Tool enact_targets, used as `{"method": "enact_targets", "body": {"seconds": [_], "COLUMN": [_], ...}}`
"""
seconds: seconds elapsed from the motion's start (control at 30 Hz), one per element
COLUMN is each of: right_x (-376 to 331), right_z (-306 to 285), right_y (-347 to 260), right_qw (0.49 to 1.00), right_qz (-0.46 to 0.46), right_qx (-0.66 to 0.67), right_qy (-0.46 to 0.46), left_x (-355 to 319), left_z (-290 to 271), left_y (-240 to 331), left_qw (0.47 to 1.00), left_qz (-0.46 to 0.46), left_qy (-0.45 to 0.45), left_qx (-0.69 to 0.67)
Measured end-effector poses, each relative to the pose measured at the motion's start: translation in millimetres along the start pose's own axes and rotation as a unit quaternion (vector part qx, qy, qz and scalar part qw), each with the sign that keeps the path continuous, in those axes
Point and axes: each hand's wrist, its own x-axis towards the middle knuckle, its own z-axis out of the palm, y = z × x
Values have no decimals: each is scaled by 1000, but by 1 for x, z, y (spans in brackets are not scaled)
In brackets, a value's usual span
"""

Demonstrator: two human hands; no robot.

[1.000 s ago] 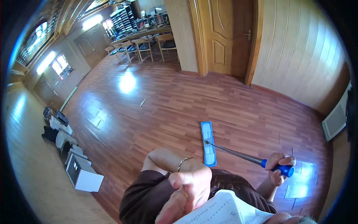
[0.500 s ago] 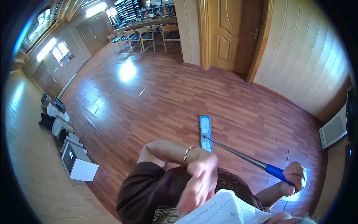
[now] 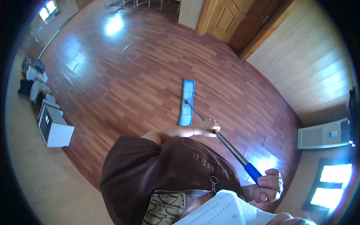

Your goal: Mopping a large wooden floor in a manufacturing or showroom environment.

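A flat mop with a long blue-and-white head (image 3: 188,91) rests on the wood-patterned floor (image 3: 150,90) in front of me. Its metal pole (image 3: 231,149) slants from the head back toward my right side. My left hand (image 3: 208,127), with a bracelet at its wrist, is closed around the lower part of the pole. My right hand (image 3: 270,185) grips the blue handle sleeve (image 3: 253,173) at the upper end.
Along the left wall stand several items, among them a white box-shaped appliance (image 3: 62,135). A brown door (image 3: 228,18) is at the far right. An air conditioner (image 3: 323,134) sits by the right wall. Chair legs (image 3: 150,3) show at the far edge.
My left hand has come down from in front of my chest and taken hold of the pole. The view has tilted downward, and my right hand has kept its grip on the mop.
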Motion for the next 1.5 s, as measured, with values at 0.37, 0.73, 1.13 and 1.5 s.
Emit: {"method": "enact_targets", "body": {"seconds": [0.37,0.73,1.13,1.5], "right_x": [5,3,0,-14], "right_z": [63,210,351,326], "right_y": [-1,24,-23,-65], "right_qw": [995,874,803,767], "right_qz": [28,93,136,230], "right_qx": [73,441,441,479], "right_qy": [56,-184,-377,-359], "left_x": [-48,-208,-399,-465], "left_z": [-21,-65,-98,-67], "left_y": [-38,-158,-223,-154], "left_qw": [990,936,856,838], "left_qz": [-38,-247,-353,-412], "left_qy": [75,224,361,329], "left_qx": [112,113,112,140]}}
